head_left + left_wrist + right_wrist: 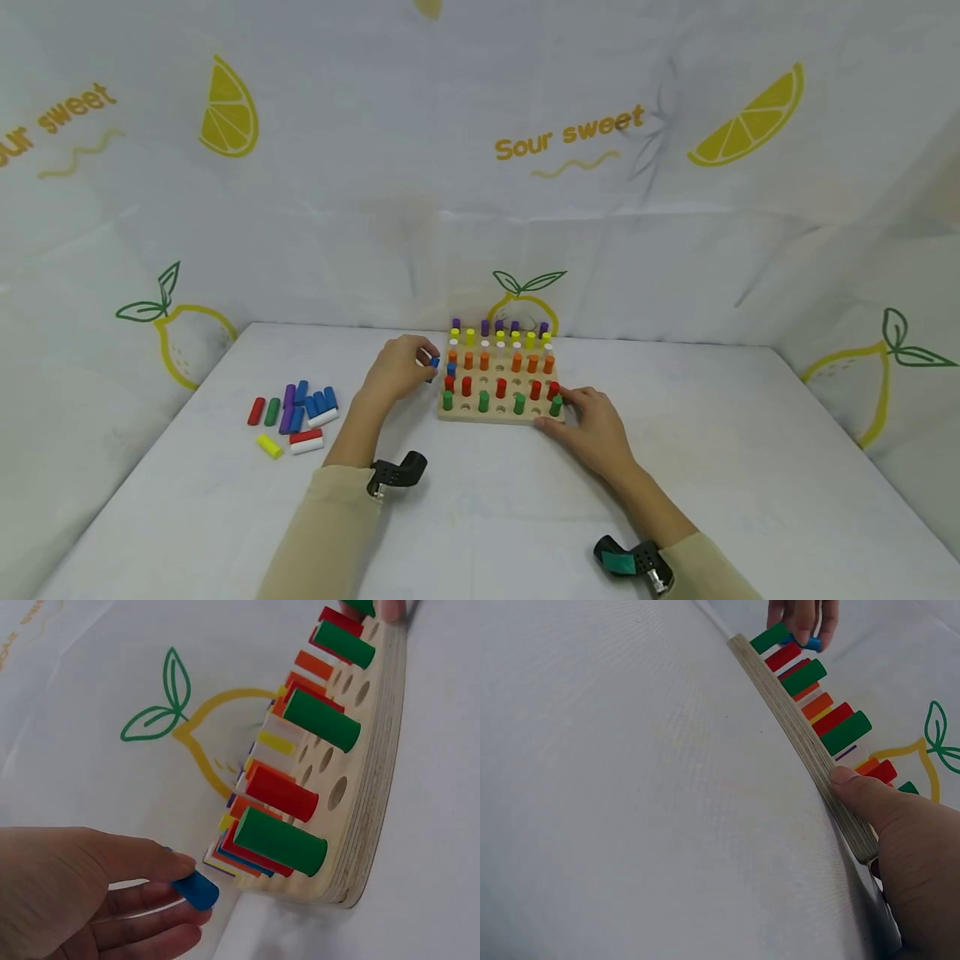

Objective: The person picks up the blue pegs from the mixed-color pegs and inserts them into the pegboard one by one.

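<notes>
A blue peg (196,890) is pinched between the thumb and fingers of my left hand (401,367), just off the left side of the wooden pegboard (487,417). Rows of upright pegs fill much of the board: purple at the back, then yellow, white, orange, red, and green in front. One blue peg (452,369) stands at the left, between the orange and red rows. Several holes lie bare among the front rows. My right hand (596,429) grips the board's front right corner, its thumb (847,777) against the front edge.
Left of the board lies a loose pile of pegs, among them a yellow peg (269,446), a green peg (272,412), a red peg (257,411) and several blue ones. A white cloth (480,517) covers the table, with a lemon-printed sheet (337,192) behind it.
</notes>
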`<state>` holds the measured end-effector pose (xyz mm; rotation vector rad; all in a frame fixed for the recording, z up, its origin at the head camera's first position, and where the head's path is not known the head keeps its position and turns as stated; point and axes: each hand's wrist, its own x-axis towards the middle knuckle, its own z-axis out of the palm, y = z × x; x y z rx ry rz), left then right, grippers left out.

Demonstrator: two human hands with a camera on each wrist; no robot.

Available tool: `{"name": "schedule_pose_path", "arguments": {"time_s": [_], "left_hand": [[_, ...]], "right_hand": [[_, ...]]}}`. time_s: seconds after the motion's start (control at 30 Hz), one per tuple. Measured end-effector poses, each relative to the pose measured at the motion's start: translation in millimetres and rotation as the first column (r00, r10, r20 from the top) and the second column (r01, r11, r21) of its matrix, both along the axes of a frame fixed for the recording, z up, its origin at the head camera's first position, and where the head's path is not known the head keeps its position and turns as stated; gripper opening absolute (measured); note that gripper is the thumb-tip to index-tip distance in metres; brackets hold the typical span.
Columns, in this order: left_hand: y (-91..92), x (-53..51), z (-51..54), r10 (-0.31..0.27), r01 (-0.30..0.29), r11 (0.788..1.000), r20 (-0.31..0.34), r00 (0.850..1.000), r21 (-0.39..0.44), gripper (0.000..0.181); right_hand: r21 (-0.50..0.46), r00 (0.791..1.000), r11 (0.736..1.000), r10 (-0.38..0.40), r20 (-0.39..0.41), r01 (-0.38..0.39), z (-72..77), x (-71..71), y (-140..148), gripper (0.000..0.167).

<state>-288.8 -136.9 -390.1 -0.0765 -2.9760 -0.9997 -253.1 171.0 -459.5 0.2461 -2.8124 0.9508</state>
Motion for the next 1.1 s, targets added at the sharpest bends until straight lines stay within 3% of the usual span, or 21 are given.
{"name": "schedule_pose_path", "arguments": {"time_s": [0.23, 0.47, 0.6, 0.93, 1.1], "left_hand": [[9.6, 0.9, 8.1, -0.054, 0.067, 0.988, -0.098, 0.994, 0.138, 0.027], [24.0, -2.0, -0.9, -0.017, 0.054, 0.975, -0.166, 0.986, 0.216, 0.032], [30.8, -2.5, -6.2, -0.01, 0.046, 0.979, -0.182, 0.983, 0.198, 0.03], [33.7, -3.8, -16.7, -0.077, 0.1, 0.988, -0.182, 0.98, 0.122, 0.022], [34.0, -5.0, -24.2, -0.076, 0.095, 0.986, -0.138, 0.988, 0.137, 0.021]], "right_hand": [[-0.002, 1.0, 1.0, 0.001, -0.003, -0.001, 0.2, -0.2, 0, 0.077], [-0.007, 1.0, 1.0, 0.0, 0.004, 0.0, 0.0, -1.4, 0, 0.076], [-0.008, 1.0, 1.0, 0.001, 0.006, -0.001, 0.2, -0.9, 0, 0.076], [-0.011, 1.0, 1.0, 0.004, 0.004, -0.004, 1.7, -0.9, -1, 0.075], [-0.008, 1.0, 1.0, 0.001, 0.01, -0.001, 0.8, -0.9, -1, 0.076]]}}
